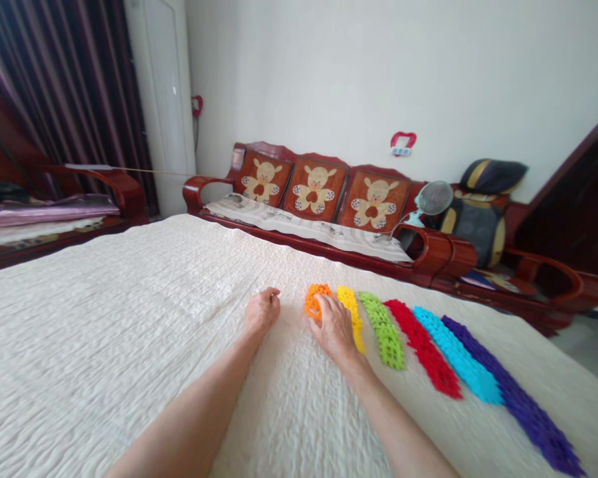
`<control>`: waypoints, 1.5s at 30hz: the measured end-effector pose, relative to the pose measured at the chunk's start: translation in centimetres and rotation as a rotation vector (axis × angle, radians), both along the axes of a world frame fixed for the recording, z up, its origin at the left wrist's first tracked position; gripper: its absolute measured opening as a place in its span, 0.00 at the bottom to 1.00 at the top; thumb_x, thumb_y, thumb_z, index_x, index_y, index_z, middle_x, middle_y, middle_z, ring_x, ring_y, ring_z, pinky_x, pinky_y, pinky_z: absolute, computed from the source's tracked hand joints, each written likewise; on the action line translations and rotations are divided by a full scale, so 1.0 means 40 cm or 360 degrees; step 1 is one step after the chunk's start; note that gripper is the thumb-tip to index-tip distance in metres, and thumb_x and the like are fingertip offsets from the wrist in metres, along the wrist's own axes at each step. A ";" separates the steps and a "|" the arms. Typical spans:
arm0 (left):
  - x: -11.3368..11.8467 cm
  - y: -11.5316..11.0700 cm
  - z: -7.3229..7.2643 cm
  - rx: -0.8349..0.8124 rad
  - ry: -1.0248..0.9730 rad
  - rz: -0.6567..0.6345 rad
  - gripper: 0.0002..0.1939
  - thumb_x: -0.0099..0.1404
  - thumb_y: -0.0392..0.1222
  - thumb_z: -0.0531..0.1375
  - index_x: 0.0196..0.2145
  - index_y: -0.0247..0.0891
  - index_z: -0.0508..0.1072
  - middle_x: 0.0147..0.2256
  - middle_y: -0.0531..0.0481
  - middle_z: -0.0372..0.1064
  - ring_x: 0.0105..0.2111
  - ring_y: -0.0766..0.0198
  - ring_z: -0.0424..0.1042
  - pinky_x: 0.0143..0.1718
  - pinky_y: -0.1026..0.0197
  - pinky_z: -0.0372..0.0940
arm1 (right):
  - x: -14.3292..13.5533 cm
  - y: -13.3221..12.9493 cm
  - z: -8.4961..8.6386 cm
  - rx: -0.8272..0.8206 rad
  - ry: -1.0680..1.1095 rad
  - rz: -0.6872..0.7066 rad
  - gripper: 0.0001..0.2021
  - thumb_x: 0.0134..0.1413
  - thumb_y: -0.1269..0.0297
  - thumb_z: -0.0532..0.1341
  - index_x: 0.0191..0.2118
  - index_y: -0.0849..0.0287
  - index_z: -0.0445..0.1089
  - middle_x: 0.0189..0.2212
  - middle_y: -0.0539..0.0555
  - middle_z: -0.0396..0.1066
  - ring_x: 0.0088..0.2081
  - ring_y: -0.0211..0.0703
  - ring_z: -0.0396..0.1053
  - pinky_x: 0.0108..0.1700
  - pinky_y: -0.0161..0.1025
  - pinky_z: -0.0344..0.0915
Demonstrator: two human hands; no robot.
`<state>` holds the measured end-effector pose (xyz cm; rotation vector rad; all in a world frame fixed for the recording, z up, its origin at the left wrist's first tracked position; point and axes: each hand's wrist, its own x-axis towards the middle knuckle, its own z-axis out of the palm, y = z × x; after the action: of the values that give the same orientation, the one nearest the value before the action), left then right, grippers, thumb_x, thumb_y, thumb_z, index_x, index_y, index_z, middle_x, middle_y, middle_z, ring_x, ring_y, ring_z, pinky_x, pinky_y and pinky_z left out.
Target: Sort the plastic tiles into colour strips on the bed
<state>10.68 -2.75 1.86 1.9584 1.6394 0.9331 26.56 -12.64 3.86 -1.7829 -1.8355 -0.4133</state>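
Observation:
My right hand bends over a small orange group of interlocking plastic pieces, thumb and fingers closed on some of them. Part of the orange group is hidden under that hand. To its left, my left hand rests low over the cream quilted cover, its fingers curled in; whatever they may hold is hidden. Beside my right wrist lies a yellow strip of similar pieces, partly covered by the hand. Farther right lie a green strip, a red strip, a light blue strip and a long purple strip.
Behind the cover stands a wooden sofa with bear-patterned cushions. A small fan and a massage seat pad are at the right. Another wooden seat stands at the left before a dark curtain.

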 end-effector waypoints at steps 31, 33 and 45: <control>-0.287 -0.229 0.029 0.0156 0.0601 -0.0666 0.14 0.57 0.30 0.51 0.35 0.36 0.74 0.39 0.45 0.68 0.43 0.61 0.67 0.49 0.60 0.60 | -0.107 -0.475 0.015 -0.0564 0.0879 0.0503 0.18 0.48 0.63 0.60 0.47 0.61 0.66 0.46 0.58 0.69 0.49 0.45 0.67 0.51 0.45 0.63; -0.334 -0.275 0.030 0.0197 0.0636 -0.0614 0.14 0.60 0.31 0.48 0.35 0.35 0.73 0.39 0.44 0.67 0.41 0.60 0.67 0.47 0.59 0.60 | -0.127 -0.513 0.018 -0.0555 0.0873 0.0634 0.20 0.47 0.63 0.60 0.49 0.60 0.65 0.48 0.58 0.68 0.51 0.45 0.66 0.53 0.44 0.61; -0.377 -0.386 0.031 0.0281 0.0698 -0.0251 0.15 0.63 0.33 0.47 0.39 0.38 0.72 0.44 0.47 0.66 0.45 0.62 0.65 0.49 0.62 0.57 | -0.209 -0.578 -0.013 -0.0320 0.0421 0.0702 0.19 0.46 0.67 0.61 0.48 0.56 0.66 0.49 0.55 0.68 0.52 0.46 0.63 0.54 0.48 0.55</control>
<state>-4.39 -18.17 3.10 2.5116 1.6313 0.6359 18.21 -35.75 3.33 -1.4090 -2.0518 0.1729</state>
